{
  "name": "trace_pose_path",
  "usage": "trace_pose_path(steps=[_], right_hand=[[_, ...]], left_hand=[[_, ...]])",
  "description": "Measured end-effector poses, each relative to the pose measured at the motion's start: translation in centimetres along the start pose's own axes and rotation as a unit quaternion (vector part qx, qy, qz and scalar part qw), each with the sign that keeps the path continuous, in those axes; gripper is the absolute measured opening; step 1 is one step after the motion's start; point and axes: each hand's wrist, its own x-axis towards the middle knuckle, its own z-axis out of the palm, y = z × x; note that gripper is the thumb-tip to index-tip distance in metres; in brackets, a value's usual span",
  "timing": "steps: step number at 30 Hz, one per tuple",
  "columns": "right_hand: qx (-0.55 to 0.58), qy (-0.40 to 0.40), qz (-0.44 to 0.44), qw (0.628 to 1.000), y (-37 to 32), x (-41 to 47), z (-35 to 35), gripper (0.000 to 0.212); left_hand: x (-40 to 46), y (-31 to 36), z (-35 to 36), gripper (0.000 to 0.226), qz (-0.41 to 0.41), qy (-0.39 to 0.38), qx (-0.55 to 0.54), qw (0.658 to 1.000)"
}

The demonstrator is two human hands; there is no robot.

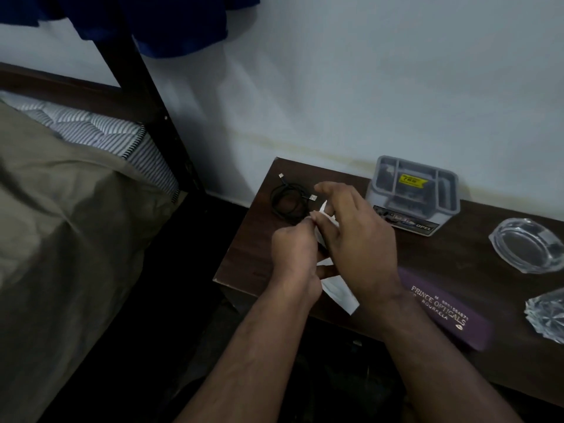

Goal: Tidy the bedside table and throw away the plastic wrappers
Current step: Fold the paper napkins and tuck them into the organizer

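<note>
Both hands meet over the left part of the dark wooden bedside table [253, 254]. My left hand [293, 257] pinches the top of a white plastic wrapper [338, 293], which hangs down past the table's front edge. My right hand [357, 236] hovers over the wrapper with fingers spread and loosely bent; its thumb touches the wrapper near my left fingertips. Most of the wrapper is hidden behind the hands. A coiled black USB cable [290, 203] lies on the table just beyond my left hand.
A grey plastic organiser box [415, 193] stands against the wall. A purple spectacle case [448, 312] lies by my right wrist. A glass ashtray [528, 248] and a cut-glass piece [546, 312] sit at the right. The bed [61, 209] is to the left.
</note>
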Motion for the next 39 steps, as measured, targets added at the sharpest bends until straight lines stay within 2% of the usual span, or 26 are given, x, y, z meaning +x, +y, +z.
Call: trace_pose_path(steps=[2, 6, 9, 11, 14, 18, 20, 27, 39], right_hand=[[0.072, -0.020, 0.041, 0.996, -0.1, -0.1, 0.3, 0.044], [0.235, -0.092, 0.117, 0.961, 0.3, -0.2, 0.6, 0.062], [0.244, -0.157, 0.115, 0.950, 1.0, -0.4, 0.3, 0.074], [0.254, -0.160, 0.121, 0.946, 1.4, -0.4, 0.1, 0.070], [0.302, -0.103, 0.169, 0.933, 1.5, -0.1, 0.0, 0.054], [0.232, 0.041, 0.208, 0.949, 1.4, 0.5, -0.3, 0.041], [0.181, 0.059, 0.185, 0.964, 1.2, 0.5, -0.4, 0.043], [0.112, -0.060, 0.115, 0.985, -0.6, -0.4, 1.0, 0.066], [0.166, -0.097, 0.127, 0.973, -1.5, 0.0, 0.4, 0.063]], left_hand=[[0.1, 0.3, -0.3, 0.026, 0.001, 0.002, -0.021, 1.000], [0.5, 1.0, -0.7, 0.027, 0.018, 0.004, -0.054, 0.998], [0.9, 1.3, -1.0, 0.023, 0.022, 0.015, -0.060, 0.998], [1.0, 1.3, -1.1, 0.023, 0.019, 0.011, -0.059, 0.998], [0.9, 1.3, -1.0, 0.024, 0.017, 0.015, -0.044, 0.999], [1.0, 1.5, -0.8, 0.020, 0.014, 0.030, -0.025, 0.999], [1.0, 1.5, -0.8, 0.022, 0.009, 0.032, -0.018, 0.999], [1.1, 1.5, -1.0, 0.026, 0.022, 0.016, -0.035, 0.999], [1.5, 1.3, -1.1, 0.026, 0.037, 0.011, -0.020, 0.999]])
